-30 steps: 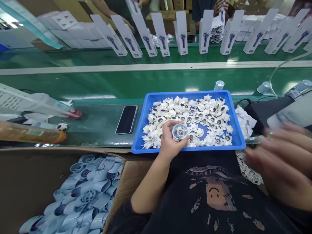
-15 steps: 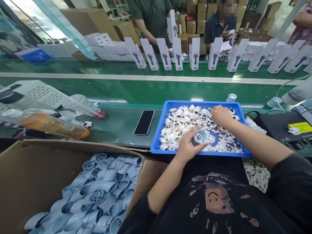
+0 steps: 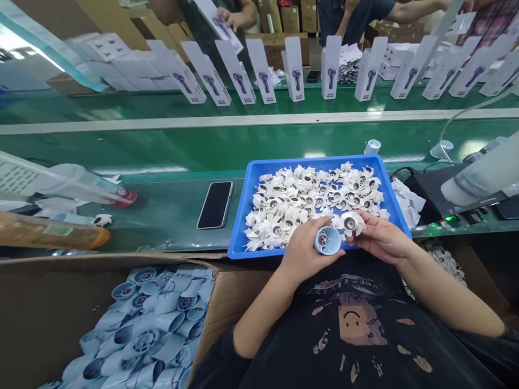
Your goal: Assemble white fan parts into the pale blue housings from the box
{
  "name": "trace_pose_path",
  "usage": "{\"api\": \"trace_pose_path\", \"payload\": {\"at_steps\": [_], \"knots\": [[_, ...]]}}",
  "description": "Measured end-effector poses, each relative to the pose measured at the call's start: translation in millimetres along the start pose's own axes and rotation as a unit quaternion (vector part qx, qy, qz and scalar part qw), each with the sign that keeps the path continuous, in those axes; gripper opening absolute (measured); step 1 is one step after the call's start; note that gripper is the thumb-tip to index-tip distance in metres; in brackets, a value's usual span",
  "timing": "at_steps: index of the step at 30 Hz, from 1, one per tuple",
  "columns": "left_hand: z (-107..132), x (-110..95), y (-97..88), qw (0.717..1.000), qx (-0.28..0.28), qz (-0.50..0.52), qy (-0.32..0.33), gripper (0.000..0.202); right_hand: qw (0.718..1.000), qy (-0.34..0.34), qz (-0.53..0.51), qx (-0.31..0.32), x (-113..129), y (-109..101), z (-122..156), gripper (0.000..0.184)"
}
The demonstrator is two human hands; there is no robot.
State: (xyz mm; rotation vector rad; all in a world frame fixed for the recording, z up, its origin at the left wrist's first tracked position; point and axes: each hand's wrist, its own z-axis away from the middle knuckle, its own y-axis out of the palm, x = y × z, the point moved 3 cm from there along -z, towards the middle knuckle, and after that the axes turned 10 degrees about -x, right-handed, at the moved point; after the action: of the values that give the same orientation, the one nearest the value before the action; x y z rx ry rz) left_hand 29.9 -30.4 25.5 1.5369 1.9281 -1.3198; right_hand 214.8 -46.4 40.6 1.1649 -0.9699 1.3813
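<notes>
My left hand (image 3: 305, 246) is wrapped round a light blue cylindrical fan housing (image 3: 333, 241), its open end tilted up so the motor inside shows. Just to its right, my right hand (image 3: 381, 236) pinches a white fan impeller (image 3: 351, 223) by its blades, the dark-ringed hub facing up. Housing and impeller are close together but apart. Both hands are over the near edge of a blue tray (image 3: 239, 219), which holds many loose white impellers (image 3: 279, 200).
At lower left a cardboard box (image 3: 239, 286) holds many blue housings (image 3: 158, 319). A phone (image 3: 215, 205) lies left of the tray. Bottles lie farther left; a black device (image 3: 433, 189) stands at right. Printed white cartons (image 3: 295, 75) line the conveyor's far side, with co-workers behind.
My right hand has come back from the tray's far right with an impeller and is now beside the housing. The left hand has tipped the housing slightly. The view has shifted.
</notes>
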Motion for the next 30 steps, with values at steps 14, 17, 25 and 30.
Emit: {"api": "trace_pose_path", "payload": {"at_steps": [14, 17, 25, 30], "knots": [[-7, -38, 12.9, 0.991, 0.012, -0.103, 0.09, 0.034, 0.858, -0.31, 0.409, -0.017, 38, 3, 37, 0.02], [-4, -42, 16.2, 0.982, 0.001, -0.124, 0.141, 0.027, 0.79, -0.35, 0.503, -0.028, 38, 11, 36, 0.013], [2, -40, 24.7, 0.982, -0.037, -0.128, 0.132, 0.027, 0.785, -0.321, 0.527, -0.067, 26, 13, 28, 0.017], [-17, -20, 2.7, 0.991, 0.017, -0.118, 0.061, 0.047, 0.863, -0.35, 0.36, -0.053, 23, -25, 55, 0.033]]}}
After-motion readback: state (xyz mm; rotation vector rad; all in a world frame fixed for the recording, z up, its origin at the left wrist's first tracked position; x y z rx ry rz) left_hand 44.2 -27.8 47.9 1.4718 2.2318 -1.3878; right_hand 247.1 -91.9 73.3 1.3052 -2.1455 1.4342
